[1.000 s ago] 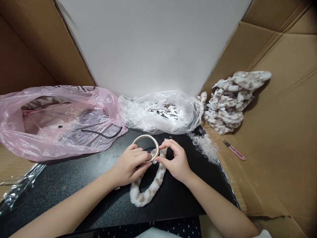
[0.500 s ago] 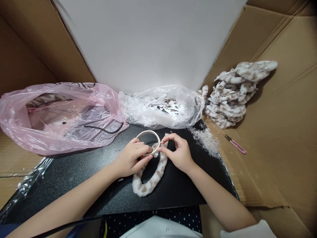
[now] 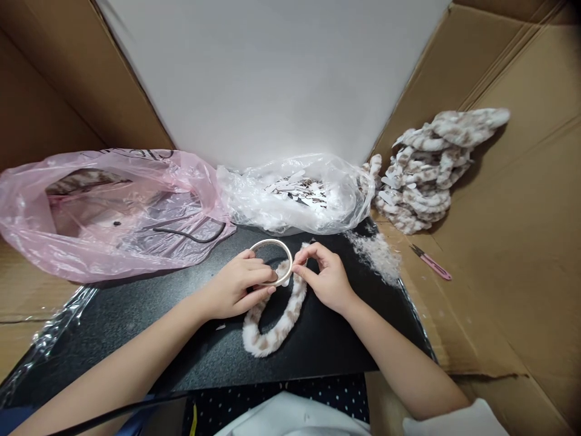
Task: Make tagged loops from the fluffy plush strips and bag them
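My left hand (image 3: 240, 283) is closed around the left side of a narrow roll of white tape (image 3: 288, 249), which stands tilted over the table. At the roll's right edge, my right hand (image 3: 324, 275) pinches with thumb and forefinger, apparently on the tape's end; the fingertips hide it. Beneath the roll lies a fluffy white-and-beige headband (image 3: 270, 342), a loop resting on the black table. A small white piece shows at its upper part, partly covered by the roll.
A pink plastic bag (image 3: 190, 254) lies at the left. Beside it sits a clear bag (image 3: 245, 206) of white and dark pieces. Fluffy headbands (image 3: 422, 175) are piled at the right, near pink thread snips (image 3: 431, 262) and loose white fluff (image 3: 379, 257). Cardboard walls (image 3: 521, 242) stand around.
The left hand has shifted slightly left on the tape roll. The right hand stays pinched at the roll's edge, and the headband lies where it was.
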Action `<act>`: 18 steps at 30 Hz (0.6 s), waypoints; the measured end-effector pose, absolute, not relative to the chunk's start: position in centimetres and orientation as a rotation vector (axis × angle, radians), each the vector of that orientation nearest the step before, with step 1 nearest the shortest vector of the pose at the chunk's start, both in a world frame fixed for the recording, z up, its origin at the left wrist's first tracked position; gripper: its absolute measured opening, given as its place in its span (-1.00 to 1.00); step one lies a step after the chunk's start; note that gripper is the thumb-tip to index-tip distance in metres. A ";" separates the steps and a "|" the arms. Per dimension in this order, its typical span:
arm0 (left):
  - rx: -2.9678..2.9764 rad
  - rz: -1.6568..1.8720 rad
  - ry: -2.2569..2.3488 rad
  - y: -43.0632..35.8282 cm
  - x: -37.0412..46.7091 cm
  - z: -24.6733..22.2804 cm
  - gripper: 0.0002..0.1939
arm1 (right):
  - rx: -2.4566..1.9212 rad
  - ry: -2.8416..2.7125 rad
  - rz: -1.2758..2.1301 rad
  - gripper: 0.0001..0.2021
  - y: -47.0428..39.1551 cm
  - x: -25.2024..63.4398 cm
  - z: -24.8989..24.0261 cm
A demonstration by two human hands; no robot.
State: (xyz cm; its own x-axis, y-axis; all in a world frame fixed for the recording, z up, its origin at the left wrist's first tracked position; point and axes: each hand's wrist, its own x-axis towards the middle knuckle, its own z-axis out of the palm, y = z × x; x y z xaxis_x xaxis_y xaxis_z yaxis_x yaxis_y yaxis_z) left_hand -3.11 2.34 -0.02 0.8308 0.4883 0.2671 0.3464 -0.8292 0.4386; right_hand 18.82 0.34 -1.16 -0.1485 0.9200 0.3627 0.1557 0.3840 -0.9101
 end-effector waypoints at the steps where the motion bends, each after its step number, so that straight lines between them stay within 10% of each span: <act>1: 2.637 0.535 0.642 2.3 -3.1 0.0 -0.83 | -0.984 -1.593 0.909 -0.90 0.2 18.8 -1.1; 18: 2.607 0.727 0.966 3.5 -4.0 0.6 -0.81 | -0.536 -1.363 1.823 -0.58 -0.6 19.1 1.1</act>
